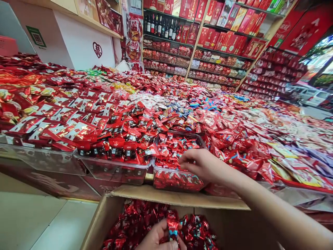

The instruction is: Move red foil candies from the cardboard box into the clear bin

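Note:
My right hand [199,164] reaches over a clear plastic bin [166,180] part-filled with small red-wrapped candies [171,149]. Its fingers are curled down onto the candies at the bin's near right corner; what they hold is hidden. My left hand [158,238] is low in the view, inside an open cardboard box [179,198] full of the same red candies. It is closed on a red-and-blue wrapped candy [172,229] sticking up between thumb and fingers.
A wide counter of clear bins heaped with red packets runs left [78,128] and right [260,139]. Shelves of red gift boxes and dark bottles [161,27] fill the back wall. White floor tiles [33,222] lie at lower left. A white cabinet [78,41] stands behind the counter.

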Demonstrator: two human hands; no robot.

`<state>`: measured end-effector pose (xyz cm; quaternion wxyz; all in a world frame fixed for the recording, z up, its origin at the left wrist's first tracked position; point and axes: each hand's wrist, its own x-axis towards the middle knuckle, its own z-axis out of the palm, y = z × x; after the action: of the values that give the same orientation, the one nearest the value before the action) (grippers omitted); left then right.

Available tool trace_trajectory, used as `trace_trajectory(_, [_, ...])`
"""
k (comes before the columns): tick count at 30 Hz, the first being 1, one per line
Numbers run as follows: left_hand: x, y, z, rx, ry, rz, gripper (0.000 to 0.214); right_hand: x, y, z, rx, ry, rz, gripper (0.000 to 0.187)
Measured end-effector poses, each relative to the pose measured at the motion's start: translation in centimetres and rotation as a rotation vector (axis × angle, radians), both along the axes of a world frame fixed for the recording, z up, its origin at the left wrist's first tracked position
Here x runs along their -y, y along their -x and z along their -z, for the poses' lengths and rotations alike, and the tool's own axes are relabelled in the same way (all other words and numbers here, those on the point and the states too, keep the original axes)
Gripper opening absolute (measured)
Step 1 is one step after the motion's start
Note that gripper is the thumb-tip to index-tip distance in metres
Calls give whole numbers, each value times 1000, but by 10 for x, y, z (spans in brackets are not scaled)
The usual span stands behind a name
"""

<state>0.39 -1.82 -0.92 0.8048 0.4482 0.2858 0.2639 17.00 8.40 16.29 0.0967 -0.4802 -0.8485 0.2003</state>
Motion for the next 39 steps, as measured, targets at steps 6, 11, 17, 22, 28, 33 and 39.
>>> trace_trajectory(6, [0,0,10,8,-43,-10,34,-51,32,17,201,221,-259,23])
trace_trajectory(11, [-1,1,17,-1,-20,61,43,-54,46,21,296,174,-260,26])
trace_trajectory(17, [1,-4,23,59,-25,53,48,-51,40,11,425,77,-258,31])
trace_trajectory(22, [4,-7,28,33,11,59,47,-50,35,17,574,106,-268,35])
trace_trajectory(28, [5,-3,23,-3,24,65,38,-57,20,17,377,190,-260,27])
trace_trajectory(33, [1,-2,5,-93,-5,34,24,-60,9,16,365,228,-172,22])
trace_trajectory(39, [0,-2,-8,-91,-22,-31,18,-55,11,25,431,258,-122,22])
